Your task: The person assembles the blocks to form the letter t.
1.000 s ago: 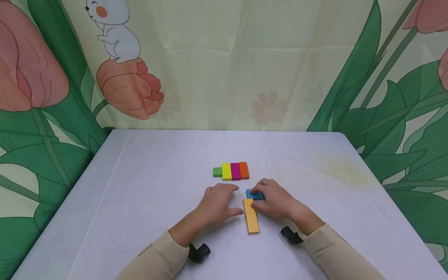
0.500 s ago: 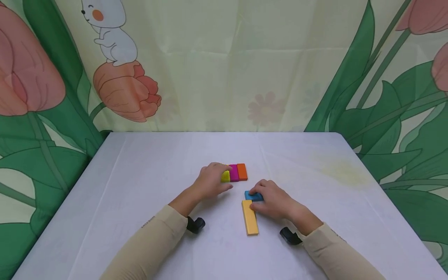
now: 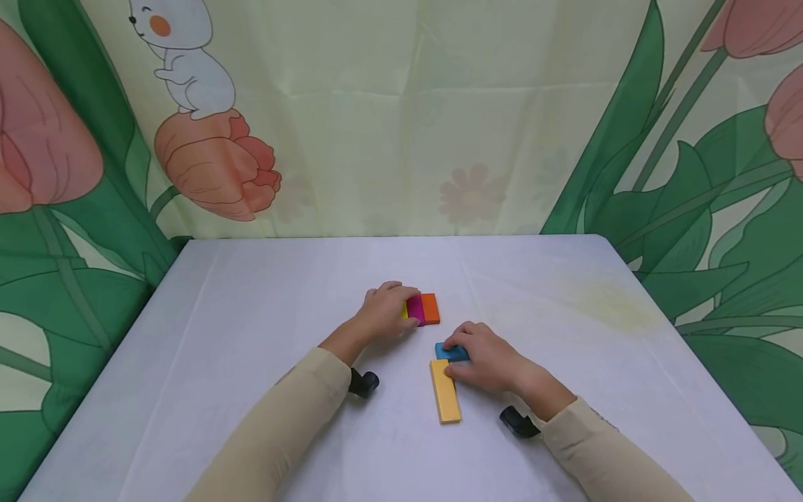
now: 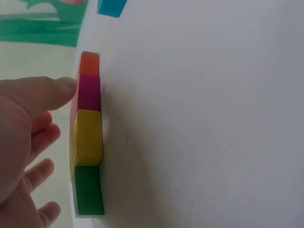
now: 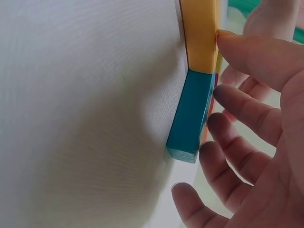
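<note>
In the head view, my left hand [image 3: 381,312] reaches over a row of flat blocks: a magenta block [image 3: 415,311] and an orange block [image 3: 430,309] show, the rest mostly covered. The left wrist view reveals a yellow block [image 4: 89,137] and a shorter green block [image 4: 89,191] in that row. My left thumb is at the magenta block's top edge; whether it touches cannot be told. My right hand [image 3: 486,357] rests its fingertips on a blue block [image 3: 450,352], its thumb against a long light-orange block [image 3: 445,392]. Those two blocks touch end to side.
The blocks lie on a white-covered table [image 3: 301,300]. Behind it hangs a pale curtain [image 3: 376,125] printed with tulips and a white animal. A black wrist camera [image 3: 364,383] sits under the left sleeve, another black camera [image 3: 519,422] under the right.
My left hand has moved forward from beside the light-orange block to the row, first over the green and yellow blocks, then right to the magenta one. My right hand stays nearly still.
</note>
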### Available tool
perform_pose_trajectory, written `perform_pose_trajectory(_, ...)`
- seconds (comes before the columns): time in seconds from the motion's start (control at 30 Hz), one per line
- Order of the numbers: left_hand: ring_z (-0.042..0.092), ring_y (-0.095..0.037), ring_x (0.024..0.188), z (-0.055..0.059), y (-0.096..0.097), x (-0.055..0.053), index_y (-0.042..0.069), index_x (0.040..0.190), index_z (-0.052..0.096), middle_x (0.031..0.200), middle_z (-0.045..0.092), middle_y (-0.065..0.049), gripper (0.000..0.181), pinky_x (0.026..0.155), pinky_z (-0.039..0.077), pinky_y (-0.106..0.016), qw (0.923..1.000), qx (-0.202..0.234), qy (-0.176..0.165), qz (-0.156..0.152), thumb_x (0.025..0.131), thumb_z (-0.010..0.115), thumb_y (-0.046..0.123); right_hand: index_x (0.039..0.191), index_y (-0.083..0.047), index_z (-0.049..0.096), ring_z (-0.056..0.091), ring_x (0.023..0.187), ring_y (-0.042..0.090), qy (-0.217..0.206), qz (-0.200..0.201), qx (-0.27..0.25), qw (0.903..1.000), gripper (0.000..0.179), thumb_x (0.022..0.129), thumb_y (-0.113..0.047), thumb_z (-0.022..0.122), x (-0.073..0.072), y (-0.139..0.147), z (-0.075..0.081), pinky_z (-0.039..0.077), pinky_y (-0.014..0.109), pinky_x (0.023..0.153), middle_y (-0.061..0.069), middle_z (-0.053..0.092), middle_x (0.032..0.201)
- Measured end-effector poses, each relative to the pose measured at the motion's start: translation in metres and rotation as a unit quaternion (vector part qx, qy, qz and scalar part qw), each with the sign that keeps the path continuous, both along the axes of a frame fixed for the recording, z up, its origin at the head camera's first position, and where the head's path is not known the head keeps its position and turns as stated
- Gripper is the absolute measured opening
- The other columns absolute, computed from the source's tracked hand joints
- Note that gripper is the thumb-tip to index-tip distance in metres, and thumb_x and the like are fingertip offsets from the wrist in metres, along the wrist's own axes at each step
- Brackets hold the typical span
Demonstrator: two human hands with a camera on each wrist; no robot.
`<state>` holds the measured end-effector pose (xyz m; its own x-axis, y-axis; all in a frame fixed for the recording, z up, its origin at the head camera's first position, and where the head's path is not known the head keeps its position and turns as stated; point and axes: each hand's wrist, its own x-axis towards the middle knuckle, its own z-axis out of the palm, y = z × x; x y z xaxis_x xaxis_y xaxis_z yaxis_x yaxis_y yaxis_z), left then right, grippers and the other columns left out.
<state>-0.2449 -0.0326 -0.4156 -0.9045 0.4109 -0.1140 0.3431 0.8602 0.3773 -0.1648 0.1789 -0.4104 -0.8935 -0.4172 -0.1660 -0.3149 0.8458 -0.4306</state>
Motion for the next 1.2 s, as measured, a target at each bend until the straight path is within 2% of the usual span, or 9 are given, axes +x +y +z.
perform_pose_trajectory(0.23, 0.036, -0.027, 0.139, -0.003, 0.003, -0.004, 0.02, 0.141, 0.058, 0.134, 0.059, -0.004, 0.056, 0.107, 0.035, -0.05, 0.9999, -0.006, -0.011, 0.007, 0.089, 0.075, 0.033, 0.113, -0.016, 0.071, 0.05, 0.113, 0.023, 0.001, -0.001, 0.004, 1.0, 0.032, 0.086, -0.031, 0.079, 0.0, -0.001, 0.001, 0.052, 0.038, 0.09, 0.002, 0.057, 0.117)
perform_pose_trajectory(0.53, 0.036, -0.026, 0.138, -0.005, 0.004, 0.001, 0.019, 0.139, 0.06, 0.135, 0.059, -0.004, 0.057, 0.107, 0.033, -0.049, 0.9998, -0.002, -0.019, 0.001, 0.087, 0.078, 0.036, 0.114, -0.016, 0.071, 0.05, 0.113, 0.023, 0.004, -0.006, 0.005, 1.0, 0.033, 0.085, -0.03, 0.08, 0.001, -0.002, 0.001, 0.053, 0.038, 0.089, 0.002, 0.057, 0.118)
perform_pose_trajectory(0.77, 0.037, -0.026, 0.137, -0.005, 0.003, 0.01, 0.019, 0.136, 0.062, 0.133, 0.06, -0.003, 0.056, 0.107, 0.033, -0.052, 0.9998, -0.003, -0.017, -0.007, 0.086, 0.079, 0.038, 0.113, -0.017, 0.071, 0.05, 0.113, 0.024, 0.0, -0.01, 0.002, 0.9999, 0.033, 0.085, -0.03, 0.08, 0.0, -0.002, 0.001, 0.053, 0.039, 0.089, 0.002, 0.058, 0.118)
perform_pose_trajectory(1.0, 0.034, -0.028, 0.14, -0.004, 0.002, 0.027, 0.019, 0.133, 0.065, 0.129, 0.063, 0.0, 0.053, 0.106, 0.031, -0.056, 0.9993, -0.018, 0.004, -0.033, 0.086, 0.079, 0.039, 0.114, -0.017, 0.071, 0.05, 0.112, 0.023, -0.001, -0.008, 0.004, 1.0, 0.033, 0.086, -0.03, 0.08, 0.001, -0.002, 0.0, 0.053, 0.038, 0.088, 0.002, 0.057, 0.118)
perform_pose_trajectory(1.2, 0.037, -0.027, 0.136, -0.006, 0.002, 0.04, 0.02, 0.13, 0.066, 0.123, 0.065, 0.002, 0.053, 0.105, 0.028, -0.059, 0.9995, -0.017, 0.018, -0.018, 0.083, 0.081, 0.039, 0.113, -0.017, 0.071, 0.05, 0.111, 0.023, 0.005, -0.006, 0.005, 1.0, 0.032, 0.085, -0.03, 0.08, 0.001, -0.002, 0.0, 0.052, 0.037, 0.088, 0.001, 0.058, 0.117)
